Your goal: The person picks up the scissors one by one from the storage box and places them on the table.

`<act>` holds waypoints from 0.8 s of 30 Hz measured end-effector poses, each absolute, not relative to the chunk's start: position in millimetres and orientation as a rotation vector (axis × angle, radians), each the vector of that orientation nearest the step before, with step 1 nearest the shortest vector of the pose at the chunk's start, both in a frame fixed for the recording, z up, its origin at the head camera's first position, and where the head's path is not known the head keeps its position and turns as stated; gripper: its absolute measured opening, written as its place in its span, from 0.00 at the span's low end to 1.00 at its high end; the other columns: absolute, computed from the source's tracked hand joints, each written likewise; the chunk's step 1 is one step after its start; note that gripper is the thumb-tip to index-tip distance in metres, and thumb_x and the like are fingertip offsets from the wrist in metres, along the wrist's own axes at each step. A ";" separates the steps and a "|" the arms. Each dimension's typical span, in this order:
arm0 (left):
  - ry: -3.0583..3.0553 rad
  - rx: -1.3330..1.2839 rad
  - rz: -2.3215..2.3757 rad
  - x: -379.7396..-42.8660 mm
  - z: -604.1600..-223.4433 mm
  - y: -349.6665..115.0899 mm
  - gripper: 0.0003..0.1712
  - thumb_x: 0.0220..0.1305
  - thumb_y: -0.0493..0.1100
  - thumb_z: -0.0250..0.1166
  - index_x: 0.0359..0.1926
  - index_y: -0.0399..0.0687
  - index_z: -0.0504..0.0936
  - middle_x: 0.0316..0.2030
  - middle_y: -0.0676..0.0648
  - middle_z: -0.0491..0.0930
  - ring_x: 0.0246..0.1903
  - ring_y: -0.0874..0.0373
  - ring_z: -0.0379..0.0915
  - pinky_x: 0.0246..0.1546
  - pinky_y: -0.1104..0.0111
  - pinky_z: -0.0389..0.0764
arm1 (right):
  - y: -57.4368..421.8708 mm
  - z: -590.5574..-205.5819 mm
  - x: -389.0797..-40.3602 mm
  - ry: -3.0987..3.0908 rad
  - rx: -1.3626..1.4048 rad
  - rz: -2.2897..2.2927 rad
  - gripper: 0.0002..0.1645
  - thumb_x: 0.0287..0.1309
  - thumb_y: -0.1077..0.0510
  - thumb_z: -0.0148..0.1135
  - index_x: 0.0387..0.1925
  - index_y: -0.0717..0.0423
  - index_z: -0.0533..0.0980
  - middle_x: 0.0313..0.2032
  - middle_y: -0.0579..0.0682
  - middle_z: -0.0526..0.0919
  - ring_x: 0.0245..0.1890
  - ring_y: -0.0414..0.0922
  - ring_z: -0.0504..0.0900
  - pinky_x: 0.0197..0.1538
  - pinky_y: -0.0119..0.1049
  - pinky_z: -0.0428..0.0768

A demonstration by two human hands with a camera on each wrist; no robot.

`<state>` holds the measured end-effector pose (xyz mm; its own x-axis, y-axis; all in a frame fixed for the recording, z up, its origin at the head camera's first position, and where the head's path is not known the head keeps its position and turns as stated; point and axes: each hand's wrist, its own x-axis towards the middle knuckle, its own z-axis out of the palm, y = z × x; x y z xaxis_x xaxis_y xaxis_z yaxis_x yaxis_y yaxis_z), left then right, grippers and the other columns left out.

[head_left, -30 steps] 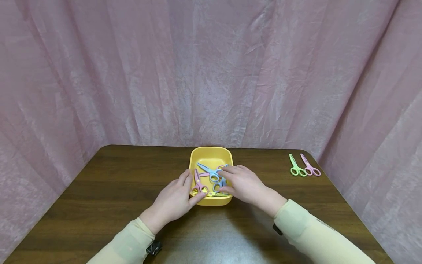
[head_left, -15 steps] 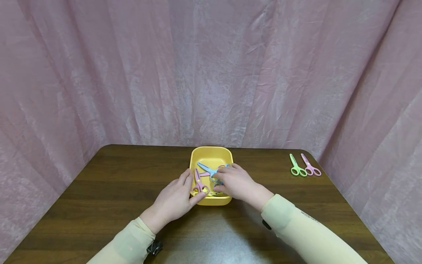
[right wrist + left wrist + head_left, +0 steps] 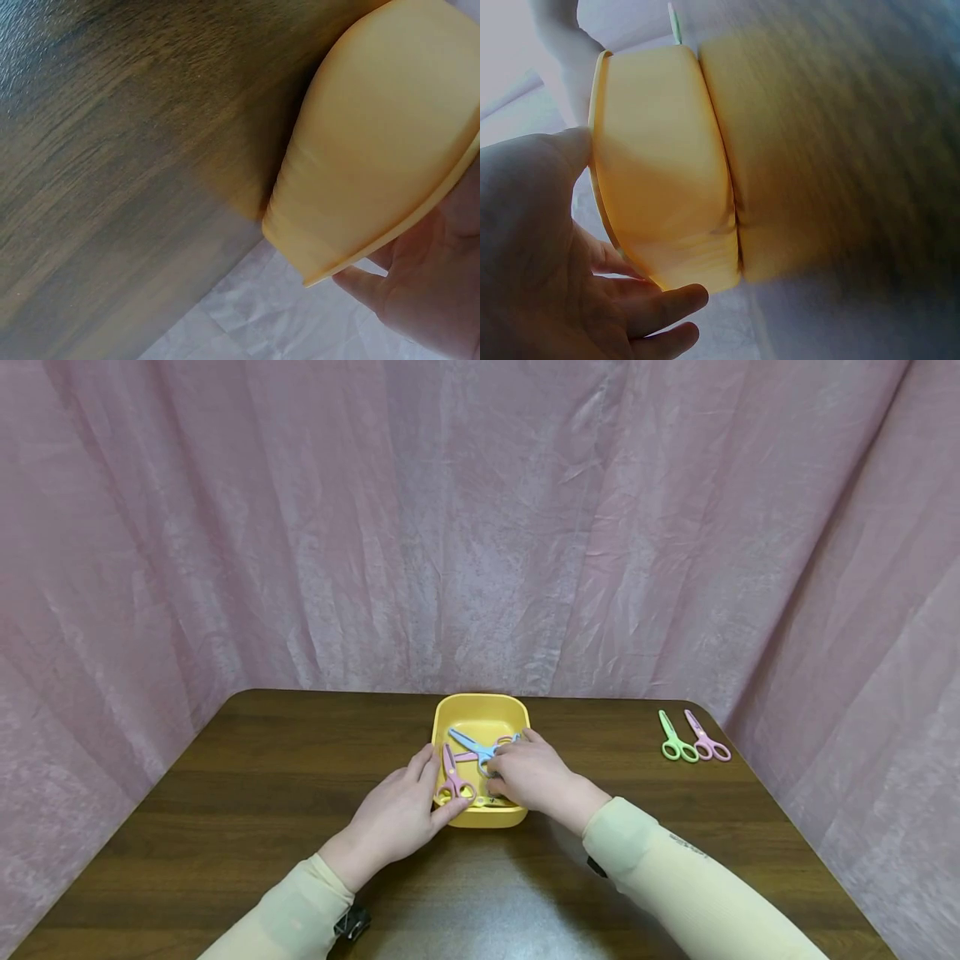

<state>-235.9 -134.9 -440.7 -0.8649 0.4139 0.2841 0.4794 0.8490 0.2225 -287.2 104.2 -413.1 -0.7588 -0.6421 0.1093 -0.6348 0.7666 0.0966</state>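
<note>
Yellow tub, far end: open from above
Tub's near half: flanked by left hand and right hand
Tabletop, far right: green scissors, pink scissors obstruct

1 bin, 6+ prs scissors

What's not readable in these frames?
- Right hand fingertips: head view, hidden behind the hand itself; whether they pinch anything can't be told.
- Light-blue scissors: head view, part of the handles covered by the right hand.
- Inside of the yellow tray: both wrist views, blocked by its outer walls.
- Print on the right sleeve: head view, too small to read.
</note>
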 end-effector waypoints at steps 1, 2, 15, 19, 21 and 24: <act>-2.801 -0.687 -0.422 -236.1 -440.8 -135.0 0.53 0.81 0.69 0.61 0.82 0.26 0.63 0.79 0.28 0.65 0.67 0.32 0.78 0.67 0.45 0.79 | 103.8 -413.5 -287.7 -2.809 1.023 -0.086 0.11 0.72 0.46 0.74 0.37 0.46 0.90 0.42 0.46 0.91 0.55 0.51 0.88 0.75 0.67 0.69; -2.802 -0.687 -0.422 -236.1 -440.7 -135.0 0.53 0.81 0.69 0.61 0.82 0.26 0.63 0.79 0.28 0.65 0.67 0.32 0.78 0.67 0.45 0.79 | 103.5 -414.0 -288.4 -2.795 1.020 -0.097 0.13 0.72 0.45 0.74 0.32 0.45 0.87 0.38 0.45 0.89 0.52 0.51 0.89 0.74 0.66 0.70; -2.796 -0.695 -0.434 -236.4 -440.8 -135.0 0.53 0.81 0.68 0.61 0.82 0.26 0.64 0.79 0.28 0.65 0.67 0.32 0.78 0.67 0.45 0.79 | 99.3 -421.8 -297.3 -2.738 0.993 -0.130 0.20 0.67 0.47 0.80 0.23 0.44 0.79 0.28 0.43 0.77 0.35 0.47 0.80 0.51 0.49 0.81; -2.797 -0.696 -0.430 -236.1 -441.5 -135.3 0.53 0.81 0.68 0.61 0.82 0.26 0.63 0.79 0.28 0.65 0.67 0.32 0.78 0.67 0.45 0.79 | 97.9 -421.8 -297.0 -2.727 0.991 -0.117 0.18 0.65 0.49 0.82 0.24 0.45 0.81 0.27 0.44 0.78 0.33 0.47 0.79 0.47 0.48 0.82; -2.794 -0.698 -0.427 -235.9 -441.7 -135.3 0.54 0.81 0.69 0.61 0.82 0.26 0.63 0.79 0.28 0.65 0.67 0.32 0.78 0.67 0.45 0.80 | 97.7 -422.3 -296.8 -2.714 0.992 -0.119 0.17 0.64 0.50 0.82 0.25 0.44 0.82 0.27 0.44 0.77 0.32 0.47 0.78 0.45 0.47 0.81; -2.789 -0.699 -0.424 -235.9 -441.9 -135.3 0.54 0.81 0.69 0.61 0.82 0.26 0.63 0.79 0.28 0.66 0.67 0.32 0.78 0.67 0.45 0.79 | 98.0 -422.7 -296.2 -2.696 0.996 -0.124 0.16 0.63 0.51 0.83 0.25 0.44 0.82 0.27 0.44 0.77 0.32 0.47 0.78 0.43 0.46 0.81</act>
